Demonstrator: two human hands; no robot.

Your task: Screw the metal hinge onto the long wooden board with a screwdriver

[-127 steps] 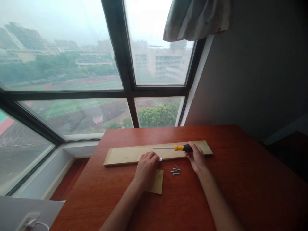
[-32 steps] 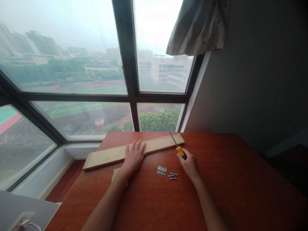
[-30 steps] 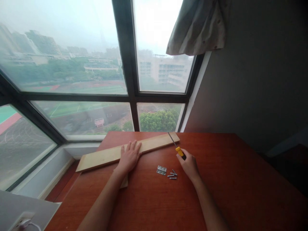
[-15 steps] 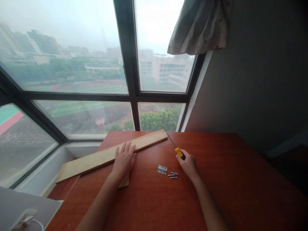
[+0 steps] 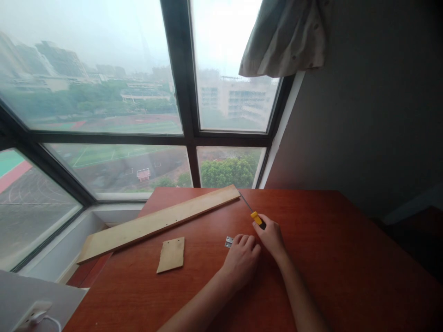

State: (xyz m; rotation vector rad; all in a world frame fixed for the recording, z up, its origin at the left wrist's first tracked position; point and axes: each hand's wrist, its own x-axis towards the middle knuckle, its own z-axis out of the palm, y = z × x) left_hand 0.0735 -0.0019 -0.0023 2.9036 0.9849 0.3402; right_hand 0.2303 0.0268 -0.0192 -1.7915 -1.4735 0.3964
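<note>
**Picking up the hinge without scattering the screws**

Our left hand (image 5: 241,258) lies knuckles up over the hinge (image 5: 229,241), fingers curled down; only one corner of the metal shows past the fingertips. We cannot tell whether the fingers already pinch it. The screws are hidden under the same hand, so we judge they lie close by and would roll at a careless sweep.

Our right hand (image 5: 272,237) is closed around the screwdriver (image 5: 258,219), its shaft pointing away towards the plank (image 5: 159,222). The two hands touch, or nearly so.

We would do well to lift the hinge straight up by its edges rather than drag it, and to keep the screwdriver tip low and still. The small board (image 5: 171,254) lies well apart on the table (image 5: 346,258), to the left.
</note>
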